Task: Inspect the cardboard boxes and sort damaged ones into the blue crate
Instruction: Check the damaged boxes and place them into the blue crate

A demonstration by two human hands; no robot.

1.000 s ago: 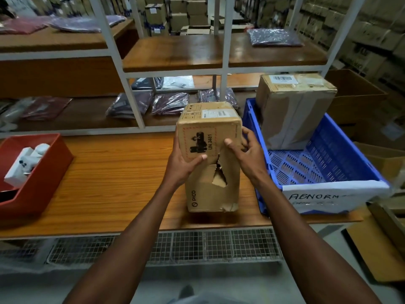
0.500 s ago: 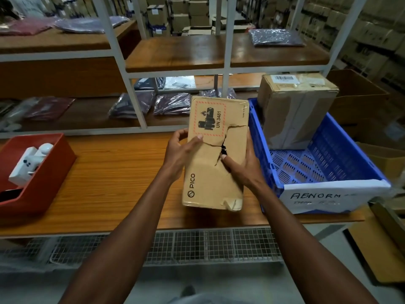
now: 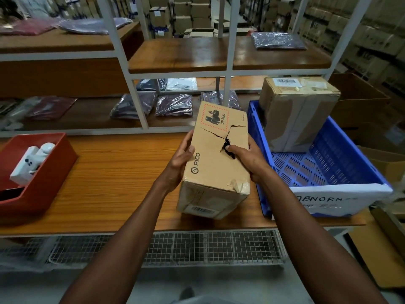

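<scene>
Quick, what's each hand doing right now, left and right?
Left hand: closed on the left side of the torn cardboard box.
Right hand: closed on the box's right side, thumb at the tear.

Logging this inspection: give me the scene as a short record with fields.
held box: torn cardboard box, tilted, above the table
damage: jagged tear across top face
left hand: grips box's left side
right hand: grips right side, thumb at the tear
blue crate: right of held box, holds one taped box
</scene>
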